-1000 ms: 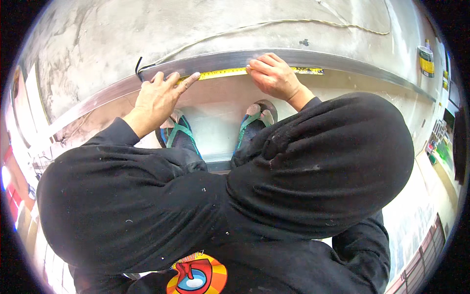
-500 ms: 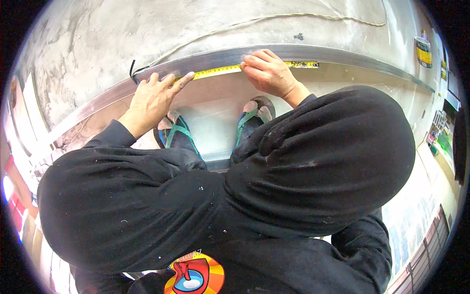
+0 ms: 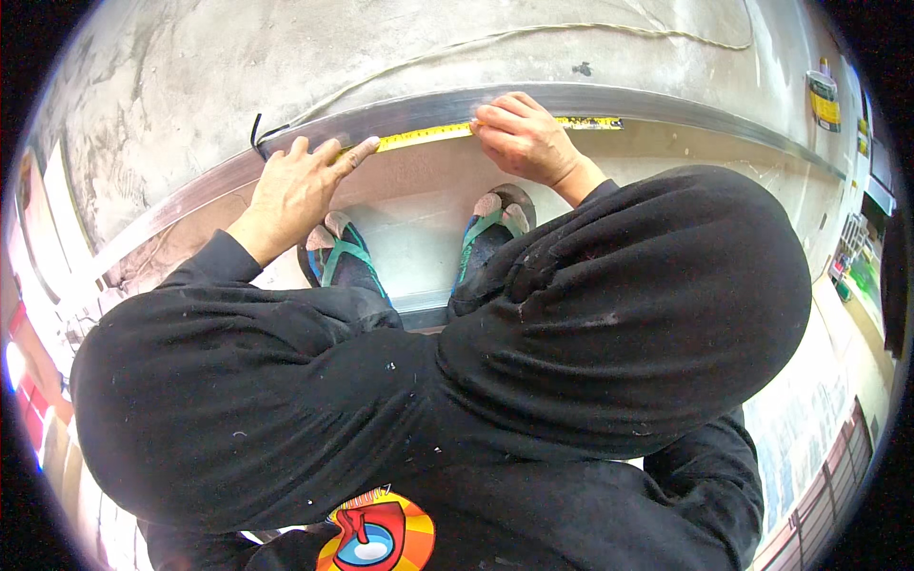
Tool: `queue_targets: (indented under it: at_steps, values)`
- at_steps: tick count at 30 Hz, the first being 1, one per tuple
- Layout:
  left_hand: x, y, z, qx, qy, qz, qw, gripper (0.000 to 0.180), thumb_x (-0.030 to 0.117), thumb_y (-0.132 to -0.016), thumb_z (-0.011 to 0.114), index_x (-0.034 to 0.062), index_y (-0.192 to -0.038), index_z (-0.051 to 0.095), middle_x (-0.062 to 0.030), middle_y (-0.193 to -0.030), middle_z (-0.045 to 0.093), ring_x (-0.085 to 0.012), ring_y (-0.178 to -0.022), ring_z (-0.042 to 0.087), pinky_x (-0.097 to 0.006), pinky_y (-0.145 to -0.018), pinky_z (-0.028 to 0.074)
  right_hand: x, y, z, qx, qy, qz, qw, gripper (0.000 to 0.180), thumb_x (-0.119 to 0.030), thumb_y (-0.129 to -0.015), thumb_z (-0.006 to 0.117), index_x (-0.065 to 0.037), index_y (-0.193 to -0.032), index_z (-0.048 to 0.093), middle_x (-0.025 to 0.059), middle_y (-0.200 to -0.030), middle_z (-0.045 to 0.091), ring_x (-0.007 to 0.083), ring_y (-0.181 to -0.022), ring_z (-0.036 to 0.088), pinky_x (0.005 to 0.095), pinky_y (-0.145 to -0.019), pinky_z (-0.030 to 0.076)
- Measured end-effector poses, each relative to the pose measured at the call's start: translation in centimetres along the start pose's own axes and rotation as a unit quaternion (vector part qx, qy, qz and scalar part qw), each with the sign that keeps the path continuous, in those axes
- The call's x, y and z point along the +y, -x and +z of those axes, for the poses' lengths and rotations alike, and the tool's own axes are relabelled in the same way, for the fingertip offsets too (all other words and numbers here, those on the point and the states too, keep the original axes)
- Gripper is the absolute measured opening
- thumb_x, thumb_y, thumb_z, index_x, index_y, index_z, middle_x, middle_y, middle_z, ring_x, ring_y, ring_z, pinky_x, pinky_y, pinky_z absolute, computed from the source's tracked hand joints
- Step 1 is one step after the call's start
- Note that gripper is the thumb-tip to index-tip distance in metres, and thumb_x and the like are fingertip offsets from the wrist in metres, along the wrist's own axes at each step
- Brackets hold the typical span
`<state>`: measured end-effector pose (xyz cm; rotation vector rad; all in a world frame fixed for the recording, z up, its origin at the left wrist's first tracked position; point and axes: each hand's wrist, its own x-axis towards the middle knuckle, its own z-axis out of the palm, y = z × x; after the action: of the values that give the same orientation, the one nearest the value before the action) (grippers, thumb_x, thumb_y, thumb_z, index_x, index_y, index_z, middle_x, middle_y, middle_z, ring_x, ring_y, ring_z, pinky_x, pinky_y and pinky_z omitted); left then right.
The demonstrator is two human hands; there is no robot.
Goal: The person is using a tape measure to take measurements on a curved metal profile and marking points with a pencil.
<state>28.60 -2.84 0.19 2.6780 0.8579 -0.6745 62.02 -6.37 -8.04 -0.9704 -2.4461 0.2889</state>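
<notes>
Yellow tape measure [image 3: 428, 135] lies flat along long grey metal rail [image 3: 666, 100] on concrete floor [image 3: 381, 48]. Left hand [image 3: 290, 186]: fingers extended, index tip pressing tape near its end. Right hand [image 3: 524, 138]: fingers curled down, pinning tape further along. Step looks like measuring; marking probably needs one hand free. Sandalled feet [image 3: 419, 247] just below fingers. No containers close by.

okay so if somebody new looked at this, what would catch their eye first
A yellow tape measure lies along a long grey metal bar on the concrete floor, top centre. The left hand and right hand press on it, above two feet in teal flip-flops.
</notes>
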Motion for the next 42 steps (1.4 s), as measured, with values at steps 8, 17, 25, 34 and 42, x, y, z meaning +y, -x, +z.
queue_targets:
  at_steps: [8, 17, 25, 34, 42]
  values:
    - [-0.2, -0.2, 0.2, 0.009, 0.008, 0.0, 1.0, 0.085, 0.013, -0.084, 0.072, 0.0274, -0.16, 0.035, -0.0063, -0.118, 0.062, -0.0278, -0.094, 0.063, -0.039, -0.074, 0.055, -0.1, 0.0, -0.2, -0.017, -0.007, 0.01, 1.0, 0.01, -0.005, -0.08, 0.073, -0.006, -0.088, 0.066, 0.0059, -0.101, 0.066, 0.0232, -0.094, 0.064, 0.0362, -0.087, 0.052]
    - [-0.3, -0.4, 0.5, 0.016, 0.022, 0.0, 1.0, 0.079, 0.013, -0.085, 0.071, 0.0272, -0.157, 0.041, -0.0065, -0.115, 0.064, -0.028, -0.092, 0.066, -0.04, -0.072, 0.057, -0.3, 0.3, -0.2, -0.001, 0.0, 0.034, 0.999, 0.017, -0.006, -0.08, 0.074, -0.005, -0.097, 0.07, 0.0063, -0.104, 0.067, 0.0238, -0.096, 0.064, 0.0371, -0.089, 0.051]
    - [0.6, -1.5, 0.9, 0.056, 0.017, -0.024, 0.998, 0.05, 0.018, -0.093, 0.065, 0.0221, -0.142, 0.059, -0.008, -0.09, 0.067, -0.0278, -0.075, 0.068, -0.042, -0.075, 0.054, 0.0, 0.3, 0.1, -0.009, -0.002, 0.019, 1.0, 0.01, -0.005, -0.08, 0.075, -0.006, -0.088, 0.069, 0.0044, -0.1, 0.067, 0.0221, -0.091, 0.064, 0.0359, -0.085, 0.052]
    - [1.2, -3.5, -0.7, 0.023, -0.011, -0.023, 0.999, 0.03, 0.016, -0.096, 0.058, 0.0184, -0.122, 0.073, -0.0109, -0.068, 0.069, -0.028, -0.069, 0.072, -0.051, -0.106, 0.047, -0.1, -0.1, 0.2, 0.016, -0.01, 0.023, 1.0, 0.009, -0.003, -0.079, 0.075, -0.006, -0.081, 0.067, 0.004, -0.097, 0.067, 0.0218, -0.089, 0.065, 0.0369, -0.084, 0.053]
    - [0.8, -3.7, -0.4, 0.043, 0.022, -0.021, 0.999, 0.015, 0.01, -0.088, 0.059, 0.0102, -0.095, 0.071, -0.0135, -0.073, 0.071, -0.031, -0.077, 0.074, -0.055, -0.108, 0.044, 0.0, 0.2, 0.6, 0.028, -0.009, 0.021, 0.999, 0.009, -0.002, -0.079, 0.074, -0.006, -0.08, 0.066, 0.0045, -0.097, 0.067, 0.0221, -0.088, 0.065, 0.037, -0.084, 0.053]
